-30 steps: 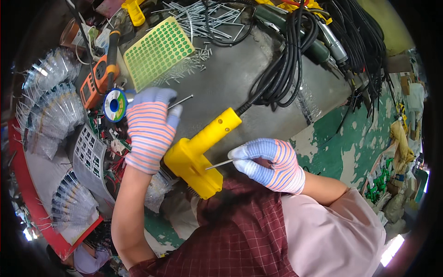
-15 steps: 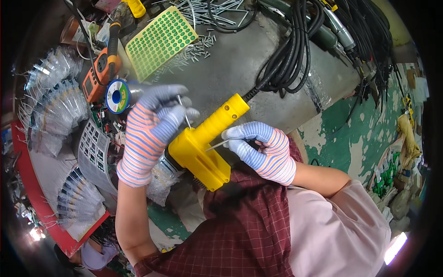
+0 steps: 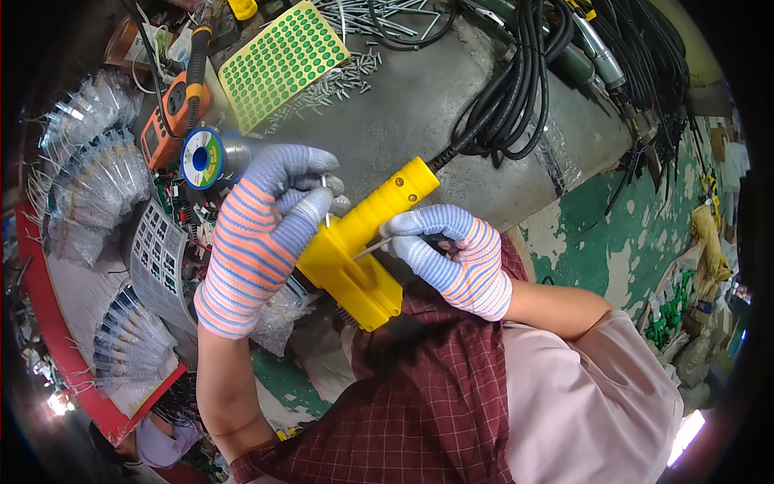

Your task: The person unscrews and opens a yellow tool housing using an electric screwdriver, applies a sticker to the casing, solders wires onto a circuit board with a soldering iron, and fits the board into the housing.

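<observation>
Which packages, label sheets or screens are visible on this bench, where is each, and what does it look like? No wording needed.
Sticker sheet: top centre of the bench, a tilted pale yellow rectangle covered in rows of small green round dots.
Meter: left of the sheet, orange and black body with a small grey screen.
Clear bags: fanned along the left edge, transparent sleeves holding small parts.
Solder spool: beside the left hand, round, with a blue, green and yellow label.

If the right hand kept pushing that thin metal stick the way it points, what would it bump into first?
Most likely the yellow tool. The right hand aims the thin stick left at its side, and the tip looks already at the casing, though depth is hard to judge.
</observation>
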`<action>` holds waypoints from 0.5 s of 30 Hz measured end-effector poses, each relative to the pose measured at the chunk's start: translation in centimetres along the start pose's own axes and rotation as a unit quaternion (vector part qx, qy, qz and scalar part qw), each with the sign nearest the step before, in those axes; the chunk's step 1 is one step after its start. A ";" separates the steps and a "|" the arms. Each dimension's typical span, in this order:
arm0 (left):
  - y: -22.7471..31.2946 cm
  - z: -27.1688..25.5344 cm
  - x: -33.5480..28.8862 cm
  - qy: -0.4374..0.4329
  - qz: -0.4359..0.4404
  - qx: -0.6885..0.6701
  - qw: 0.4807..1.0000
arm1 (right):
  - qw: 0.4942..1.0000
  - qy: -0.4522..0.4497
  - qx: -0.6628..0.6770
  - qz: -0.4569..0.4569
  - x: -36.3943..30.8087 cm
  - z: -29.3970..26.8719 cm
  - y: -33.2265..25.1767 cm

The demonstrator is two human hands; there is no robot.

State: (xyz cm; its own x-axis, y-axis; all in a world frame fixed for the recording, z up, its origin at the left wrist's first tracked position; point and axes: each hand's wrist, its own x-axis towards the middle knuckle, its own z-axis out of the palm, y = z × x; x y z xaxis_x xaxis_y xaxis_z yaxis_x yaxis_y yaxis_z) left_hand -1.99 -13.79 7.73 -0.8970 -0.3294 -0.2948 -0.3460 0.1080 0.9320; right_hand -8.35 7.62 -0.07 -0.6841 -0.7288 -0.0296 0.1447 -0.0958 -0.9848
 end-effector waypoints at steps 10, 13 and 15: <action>1.0 3.1 -1.1 -0.052 0.234 0.602 0.762 | 0.990 0.058 0.058 0.112 0.4 1.4 -2.0; -1.8 2.7 -0.8 0.030 0.283 0.521 0.805 | 0.994 0.078 0.053 0.052 -0.7 1.4 -0.6; -3.7 2.6 -0.7 0.073 0.301 0.477 0.823 | 0.968 0.055 0.180 0.166 0.1 1.3 -1.2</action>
State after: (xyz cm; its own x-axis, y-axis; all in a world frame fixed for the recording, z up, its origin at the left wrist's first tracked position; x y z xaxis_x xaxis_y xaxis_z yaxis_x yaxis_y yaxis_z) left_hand -0.74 -11.55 3.93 -0.9663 -0.0494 0.2528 0.0268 0.9567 0.2897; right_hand -7.62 6.75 1.30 -0.6263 -0.6847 -0.3726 0.5964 -0.1130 -0.7947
